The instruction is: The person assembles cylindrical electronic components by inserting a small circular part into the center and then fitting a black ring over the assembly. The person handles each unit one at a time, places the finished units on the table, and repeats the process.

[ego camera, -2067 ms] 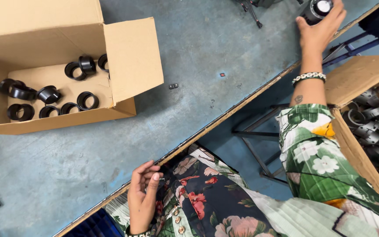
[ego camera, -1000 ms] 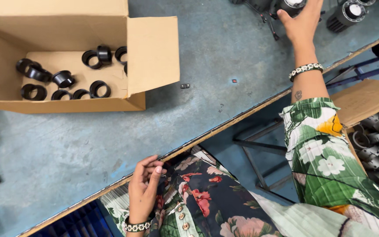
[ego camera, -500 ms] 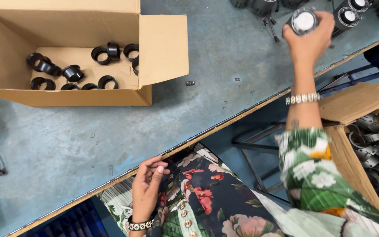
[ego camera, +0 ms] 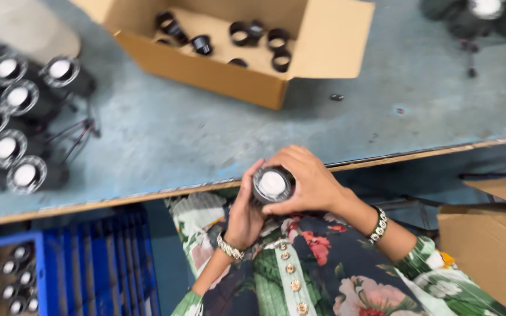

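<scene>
Both hands, left hand (ego camera: 244, 216) and right hand (ego camera: 308, 181), fingers pinching the black lamp (ego camera: 272, 184), its white face pointing up at the camera

Even, diffuse overhead light; moderately bright. Soft shadow under the cardboard box (ego camera: 247, 76) flap on the blue-grey worktable (ego camera: 177, 140). White glare on the lens faces of the lamp units (ego camera: 13, 117) at left. Motion blur throughout, worst at the frame edges and top right.
</scene>
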